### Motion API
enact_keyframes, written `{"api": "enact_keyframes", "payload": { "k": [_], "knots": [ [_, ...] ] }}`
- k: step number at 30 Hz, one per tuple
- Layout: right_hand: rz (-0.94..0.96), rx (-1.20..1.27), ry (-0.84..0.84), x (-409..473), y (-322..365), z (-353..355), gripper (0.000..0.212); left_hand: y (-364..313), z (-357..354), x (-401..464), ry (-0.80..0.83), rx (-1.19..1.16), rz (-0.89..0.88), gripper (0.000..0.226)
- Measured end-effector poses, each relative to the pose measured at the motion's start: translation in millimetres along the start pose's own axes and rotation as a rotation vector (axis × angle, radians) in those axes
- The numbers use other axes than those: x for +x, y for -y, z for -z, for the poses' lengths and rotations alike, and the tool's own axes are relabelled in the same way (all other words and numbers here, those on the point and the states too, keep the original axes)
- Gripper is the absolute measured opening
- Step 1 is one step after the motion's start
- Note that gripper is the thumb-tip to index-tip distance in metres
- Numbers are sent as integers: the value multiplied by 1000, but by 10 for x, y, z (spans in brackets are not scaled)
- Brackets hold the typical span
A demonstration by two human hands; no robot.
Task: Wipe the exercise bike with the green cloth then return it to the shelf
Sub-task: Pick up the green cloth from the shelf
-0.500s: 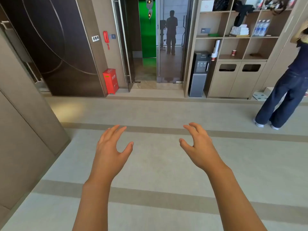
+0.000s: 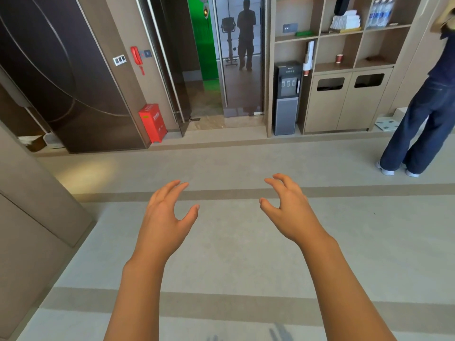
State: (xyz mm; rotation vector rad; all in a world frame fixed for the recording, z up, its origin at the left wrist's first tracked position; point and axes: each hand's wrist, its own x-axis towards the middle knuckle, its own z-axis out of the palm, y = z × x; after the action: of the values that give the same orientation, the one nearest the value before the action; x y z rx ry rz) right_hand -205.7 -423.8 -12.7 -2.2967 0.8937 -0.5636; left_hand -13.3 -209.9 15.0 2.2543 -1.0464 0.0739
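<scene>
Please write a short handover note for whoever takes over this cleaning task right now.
Left hand: open, fingers loosely curled, holding nothing.
Right hand: open, also holding nothing.
The flat green cloth lies on a wooden shelf of the wall unit, above the black water dispenser.
The grey upright exercise bike stands beyond the glass door, beside a standing person.
Done: nothing that shows; the cloth is not picked up.
Left: fetch the cloth, wipe the bike, put the cloth back on the shelf.

Your left hand point(image 2: 167, 215) and right hand point(image 2: 289, 207) hover empty, fingers loosely curled; green cloth point(image 2: 306, 33) on shelf point(image 2: 296, 38) at one o'clock.
</scene>
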Motion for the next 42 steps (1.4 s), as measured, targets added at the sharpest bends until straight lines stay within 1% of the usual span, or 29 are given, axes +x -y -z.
{"api": "enact_keyframes", "payload": {
  "k": [5, 11, 19, 22, 25, 31, 36, 42],
  "knots": [
    [-20, -5, -12, 268, -256, 145, 56, -244, -222, 342, 41, 32, -39, 53],
    [-47, -39, -34, 668, -472, 144, 48, -285, -498, 795, 55, 28, -70, 49],
    [-80, -87, -34, 1480, -631, -8, 48, -5, -946, 1730, 92, -55, -137, 46],
    [-87, -110, -55, 1945, -581, -60, 47, 162, -1064, 2261, 93, -96, -173, 45],
    [-85, -116, -58, 2406, -484, -131, 46, 334, -1116, 2777, 91, -130, -166, 44],
    [-88, -96, -98, 3152, -360, -294, 45, 575, -1206, 3624, 85, -183, -219, 41],
    [-98, -97, -101, 3578, -384, -396, 43, 686, -1387, 4085, 117, -223, -250, 39],
    [-112, -104, -114, 4099, -651, -380, 43, 662, -1723, 4583, 141, -237, -244, 37]
  ]
}}
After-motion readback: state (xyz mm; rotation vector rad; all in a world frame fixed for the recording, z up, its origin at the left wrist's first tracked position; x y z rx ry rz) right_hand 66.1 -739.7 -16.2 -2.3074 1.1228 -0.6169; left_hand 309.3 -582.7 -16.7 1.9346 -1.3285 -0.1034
